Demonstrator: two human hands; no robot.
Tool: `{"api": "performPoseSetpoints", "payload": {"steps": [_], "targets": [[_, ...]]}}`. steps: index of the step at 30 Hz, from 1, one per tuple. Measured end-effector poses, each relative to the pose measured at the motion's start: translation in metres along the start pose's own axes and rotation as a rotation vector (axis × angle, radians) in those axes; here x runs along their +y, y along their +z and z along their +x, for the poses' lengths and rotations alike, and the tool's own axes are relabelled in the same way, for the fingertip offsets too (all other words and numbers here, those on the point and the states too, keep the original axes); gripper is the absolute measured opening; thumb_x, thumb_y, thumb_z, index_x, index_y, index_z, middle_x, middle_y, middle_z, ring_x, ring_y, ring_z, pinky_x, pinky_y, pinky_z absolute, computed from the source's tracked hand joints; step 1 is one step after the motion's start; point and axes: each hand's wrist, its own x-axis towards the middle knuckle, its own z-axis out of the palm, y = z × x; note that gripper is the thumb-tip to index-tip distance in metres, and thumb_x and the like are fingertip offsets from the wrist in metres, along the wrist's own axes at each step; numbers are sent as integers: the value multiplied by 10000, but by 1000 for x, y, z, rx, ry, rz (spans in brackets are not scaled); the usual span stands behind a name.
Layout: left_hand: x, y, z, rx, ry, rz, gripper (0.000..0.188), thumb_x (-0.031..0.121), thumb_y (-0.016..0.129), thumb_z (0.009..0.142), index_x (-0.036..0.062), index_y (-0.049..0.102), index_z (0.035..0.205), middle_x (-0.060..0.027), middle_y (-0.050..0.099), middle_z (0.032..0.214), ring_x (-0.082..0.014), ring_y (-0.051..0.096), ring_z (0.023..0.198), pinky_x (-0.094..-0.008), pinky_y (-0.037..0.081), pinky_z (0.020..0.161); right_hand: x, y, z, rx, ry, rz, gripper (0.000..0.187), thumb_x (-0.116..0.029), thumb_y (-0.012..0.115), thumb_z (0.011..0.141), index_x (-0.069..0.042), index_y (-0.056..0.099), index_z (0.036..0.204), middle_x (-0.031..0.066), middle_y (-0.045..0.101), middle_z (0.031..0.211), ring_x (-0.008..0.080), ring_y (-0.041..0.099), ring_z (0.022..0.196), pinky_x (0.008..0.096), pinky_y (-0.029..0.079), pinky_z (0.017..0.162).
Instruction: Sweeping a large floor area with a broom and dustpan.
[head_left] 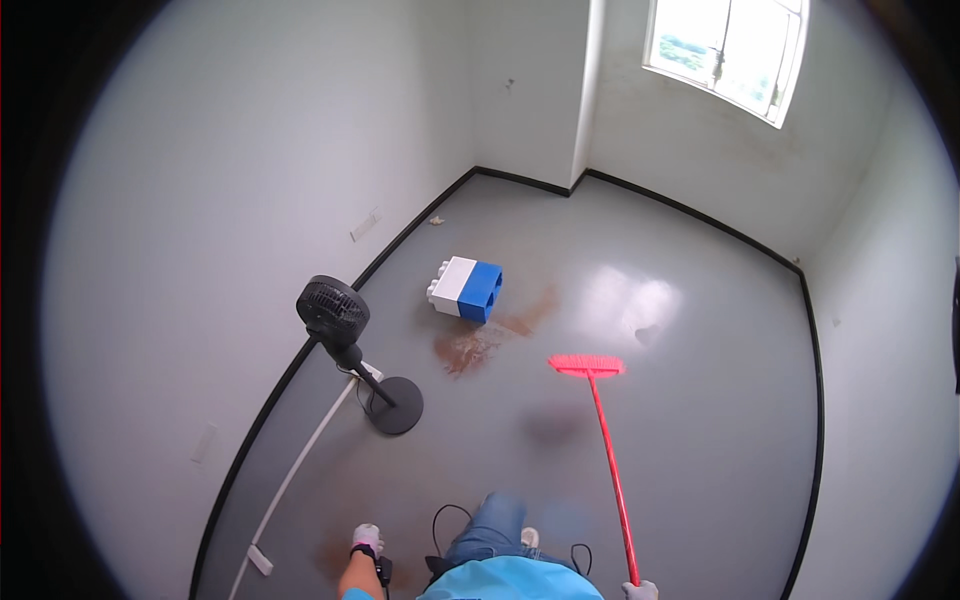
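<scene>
A red broom with a long handle stretches ahead of me on the right. My right hand, in a light glove, is closed round the handle's upper end at the lower edge of the picture. The pinkish-red broom head is at the far end, over the grey floor, its bristles facing away from me. My left hand hangs at my left side in a whitish glove, with a dark band at the wrist. Its fingers are too small and hidden to make out, and no object shows in it.
A black pedestal fan stands at the left wall, near a white cable strip with a power strip. A white-and-blue block-shaped object lies ahead, beside a reddish-brown stain. Black skirting edges the walls; a window is at the far right.
</scene>
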Motion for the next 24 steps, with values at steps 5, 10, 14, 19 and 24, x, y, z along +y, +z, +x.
{"api": "performPoseSetpoints", "payload": {"steps": [5,10,14,19,24], "targets": [[138,125,-28,-120,-253,-24,68,90,361,743,95,404,689,-32,378,509,-109,324,344,-235,234,291,-169,-1,117,-39,10,97,271,-252,569,674,12,517,697,70,469,503,165,453,373,288,369,331],[181,210,131,-39,-93,23,118,98,423,729,42,503,795,-100,513,632,-241,494,488,-323,368,395,-323,-8,201,-129,-68,-45,367,-291,561,646,58,544,759,197,556,668,298,541,696,378,408,643],[337,333,174,60,447,657,282,217,412,744,26,541,907,-168,552,868,-278,545,682,-391,420,567,-384,-5,289,-24,-202,-124,378,-302,556,642,66,553,731,232,553,715,346,524,735,389,399,663],[527,495,199,-202,540,231,343,195,470,748,57,481,1062,-78,553,820,-128,504,589,-270,416,535,-447,3,399,-142,-109,-58,288,-232,554,663,54,538,697,185,546,624,275,511,578,372,392,560],[635,610,214,-252,629,412,349,224,465,755,51,484,1058,-109,552,969,-177,532,858,-269,393,767,-523,-1,511,-132,-137,-183,336,-271,550,663,59,533,725,207,539,652,300,526,626,371,404,591]]}}
